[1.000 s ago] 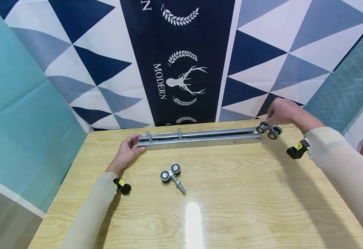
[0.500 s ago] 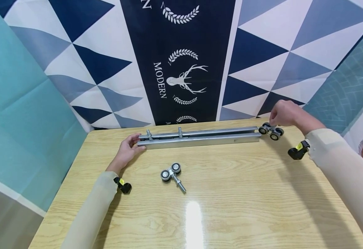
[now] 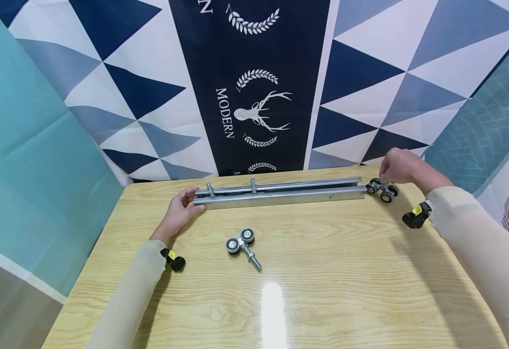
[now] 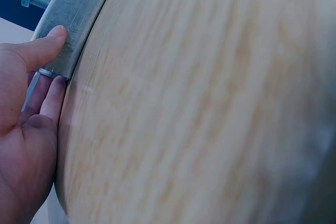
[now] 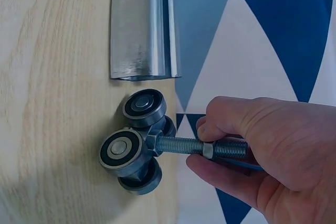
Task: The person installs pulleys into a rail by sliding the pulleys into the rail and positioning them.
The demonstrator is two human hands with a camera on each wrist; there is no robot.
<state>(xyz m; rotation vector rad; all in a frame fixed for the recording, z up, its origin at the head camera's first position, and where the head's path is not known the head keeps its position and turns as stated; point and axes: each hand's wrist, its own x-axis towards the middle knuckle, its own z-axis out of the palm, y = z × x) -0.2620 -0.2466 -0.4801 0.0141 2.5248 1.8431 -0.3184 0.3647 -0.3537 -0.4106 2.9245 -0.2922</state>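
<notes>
Just beyond the right end of the metal rail (image 3: 280,198), the right hand (image 3: 397,166) pinched a wheeled roller (image 3: 382,189) by its bolt (image 5: 181,145); the left hand (image 3: 179,209) gripped the rail's left end. Wheels (image 5: 119,148) entering askew could have jammed against its lip (image 5: 139,78), though alignment was unclear.

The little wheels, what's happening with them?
A person's left hand holds one end of a long silver metal rail. Their right hand pinches the threaded bolt of a black-and-silver four-wheeled roller, just outside the rail's other end. Two silver bolts stick up from the rail, and another black-and-silver roller lies on the wooden table.
</notes>
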